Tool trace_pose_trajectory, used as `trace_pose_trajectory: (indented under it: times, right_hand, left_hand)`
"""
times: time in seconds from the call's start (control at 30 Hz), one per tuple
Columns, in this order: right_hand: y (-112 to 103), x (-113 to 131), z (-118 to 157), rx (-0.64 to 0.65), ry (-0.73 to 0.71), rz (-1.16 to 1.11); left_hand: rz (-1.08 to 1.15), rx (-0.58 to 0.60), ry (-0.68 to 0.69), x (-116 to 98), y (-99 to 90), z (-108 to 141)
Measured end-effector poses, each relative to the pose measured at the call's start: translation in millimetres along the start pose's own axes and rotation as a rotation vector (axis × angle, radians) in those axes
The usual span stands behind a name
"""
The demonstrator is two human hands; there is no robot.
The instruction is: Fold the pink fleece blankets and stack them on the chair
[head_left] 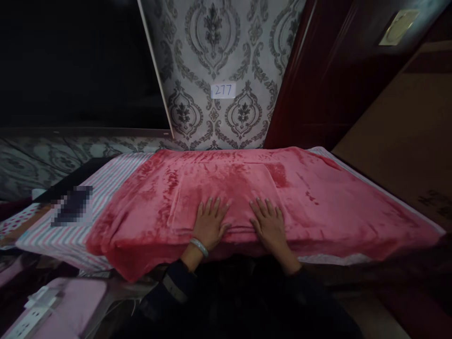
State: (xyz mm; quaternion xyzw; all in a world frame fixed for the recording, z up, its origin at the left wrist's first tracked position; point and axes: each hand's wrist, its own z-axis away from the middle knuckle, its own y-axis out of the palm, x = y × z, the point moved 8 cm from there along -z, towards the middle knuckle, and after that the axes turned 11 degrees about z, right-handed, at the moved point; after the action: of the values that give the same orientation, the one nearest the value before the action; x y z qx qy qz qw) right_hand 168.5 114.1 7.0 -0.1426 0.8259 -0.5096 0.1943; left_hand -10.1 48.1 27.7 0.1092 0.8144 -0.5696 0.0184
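A folded pink plush cloth [226,181] lies flat on a larger pink plush blanket [339,197] spread over the table. My left hand [211,222], with a bangle [199,246] at its wrist, rests palm down on the left front part of the folded cloth. Palm down too, my right hand [270,222] presses near the front right edge of the same cloth. The fingers of both hands are spread, and neither grips anything.
Under the blanket is a striped cloth [116,174]. A dark screen [77,66] stands behind on the left, a cardboard box [406,122] at the right. A power strip [31,322] sits on a pink surface [83,296] at lower left. Wallpaper carries a "277" label [223,90].
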Motion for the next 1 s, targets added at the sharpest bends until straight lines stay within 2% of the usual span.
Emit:
trace_pose_trajectory:
  times: [0.23,0.37,0.5,0.57,0.63,0.73,0.8,0.9,1.0]
  right_hand:
    - [7.5,-4.6,27.0,-0.103,-0.014,-0.151]
    - [-3.6,-20.2,17.7,-0.08,-0.064,-0.339]
    - [-31.9,-26.8,-32.5,-0.094,-0.135,-0.439]
    - [-41.3,-14.9,-70.7,-0.072,-0.196,-0.425]
    - [-41.4,6.6,-111.3,0.012,-0.268,-0.391]
    - [-24.7,38.8,-163.6,0.218,-0.298,-0.299]
    - [-9.5,53.2,-186.3,0.32,-0.268,-0.252]
    - [13.0,64.9,-200.9,0.361,-0.218,-0.211]
    - [30.8,68.4,-200.5,0.318,-0.19,-0.19]
  left_hand:
    - [0.006,-0.133,0.021,-0.9,-7.1,38.5]
    - [0.061,-0.161,0.016,-4.9,-18.0,43.9]
    - [0.1,-0.125,0.054,-26.4,-23.4,24.7]
    - [0.109,-0.087,0.093,-40.0,-18.8,11.6]
    - [0.114,-0.049,0.114,-49.4,-8.3,1.6]
    - [0.108,-0.024,0.122,-54.2,13.4,-2.6]
    - [0.085,-0.034,0.126,-54.0,26.9,1.2]
    - [0.045,-0.065,0.128,-52.3,39.8,10.0]
    - [0.023,-0.091,0.129,-51.2,44.1,15.4]
